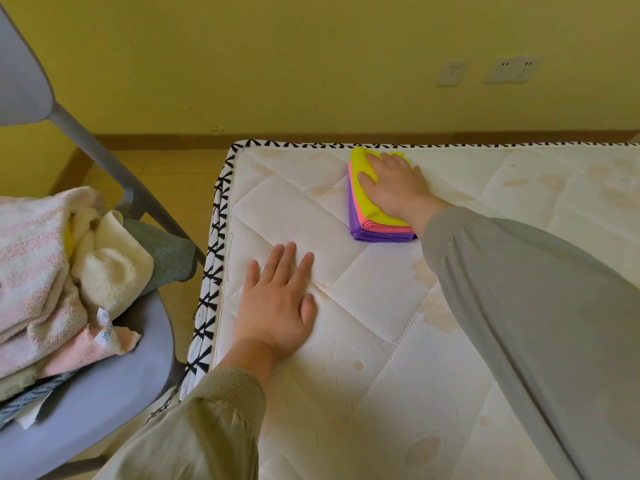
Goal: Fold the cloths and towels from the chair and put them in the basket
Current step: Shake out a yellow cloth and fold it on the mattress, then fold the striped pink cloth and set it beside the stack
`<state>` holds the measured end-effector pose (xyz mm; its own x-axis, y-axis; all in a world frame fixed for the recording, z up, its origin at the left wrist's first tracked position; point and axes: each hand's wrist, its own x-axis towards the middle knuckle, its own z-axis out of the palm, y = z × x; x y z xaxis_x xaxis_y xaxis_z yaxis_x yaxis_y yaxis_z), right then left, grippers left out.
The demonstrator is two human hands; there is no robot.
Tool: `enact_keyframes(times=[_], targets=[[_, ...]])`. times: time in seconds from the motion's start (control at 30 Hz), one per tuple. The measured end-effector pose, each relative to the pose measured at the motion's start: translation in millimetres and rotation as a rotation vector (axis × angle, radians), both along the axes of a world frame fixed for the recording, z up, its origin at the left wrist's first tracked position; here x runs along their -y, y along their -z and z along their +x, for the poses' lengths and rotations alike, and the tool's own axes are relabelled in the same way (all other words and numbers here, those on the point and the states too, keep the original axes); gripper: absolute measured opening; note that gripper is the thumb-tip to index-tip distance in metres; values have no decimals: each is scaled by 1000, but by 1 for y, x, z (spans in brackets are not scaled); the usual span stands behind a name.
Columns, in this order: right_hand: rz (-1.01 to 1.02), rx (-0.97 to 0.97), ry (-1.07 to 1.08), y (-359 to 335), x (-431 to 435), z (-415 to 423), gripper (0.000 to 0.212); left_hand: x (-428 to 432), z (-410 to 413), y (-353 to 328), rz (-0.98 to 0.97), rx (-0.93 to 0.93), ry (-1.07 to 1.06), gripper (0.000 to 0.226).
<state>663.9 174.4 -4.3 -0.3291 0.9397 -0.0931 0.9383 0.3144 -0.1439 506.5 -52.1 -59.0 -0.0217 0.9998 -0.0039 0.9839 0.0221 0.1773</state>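
Note:
A small stack of folded cloths lies near the far edge of the white mattress (381, 306): a yellow cloth (363, 188) on top, a pink one (360, 216) under it and a purple one (374, 235) at the bottom. My right hand (394, 185) rests flat on the yellow cloth, fingers spread. My left hand (277, 306) lies flat and empty on the mattress near its left edge. On the grey chair (114, 375) at the left sits a loose pile of towels (52, 271), pink-striped, cream, peach and grey. No basket is in view.
The mattress has a black-and-white patterned border (211, 289) beside the chair. The chair's back and leg (86, 140) rise at the upper left. A yellow wall with a switch and socket (512, 69) stands behind. A strip of wooden floor (173, 174) runs between chair and mattress.

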Motion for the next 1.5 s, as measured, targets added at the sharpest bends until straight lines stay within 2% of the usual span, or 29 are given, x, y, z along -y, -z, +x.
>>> enact_keyframes(times=[0.1, 0.23, 0.4, 0.53, 0.63, 0.83, 1.0, 1.17, 1.37, 1.5], targets=[[-26, 3, 32, -14, 0, 0, 59, -2, 1, -1, -10, -5, -3, 69], [98, -10, 52, -27, 20, -3, 60, -1, 1, 0, -56, -15, 1, 70], [219, -30, -10, -39, 63, -10, 59, -2, -1, -6, -111, 63, -2, 70], [168, 2, -137, -44, 99, -19, 57, 12, -7, -15, -121, 124, -12, 73], [124, 13, -208, -52, 129, -33, 57, 30, -21, -32, -133, 76, -43, 65], [36, -8, -278, -70, 183, -82, 56, 75, -63, -73, -18, 14, -144, 65], [-9, -67, -375, -80, 228, -134, 57, 129, -119, -99, -12, -95, -249, 63], [-5, -82, -474, -78, 269, -185, 58, 180, -174, -104, -62, -141, -412, 67], [-76, -114, -568, -65, 293, -232, 55, 202, -217, -98, -33, -120, -520, 53], [-181, -124, -588, -52, 295, -255, 58, 196, -240, -90, 30, -140, -582, 67]])
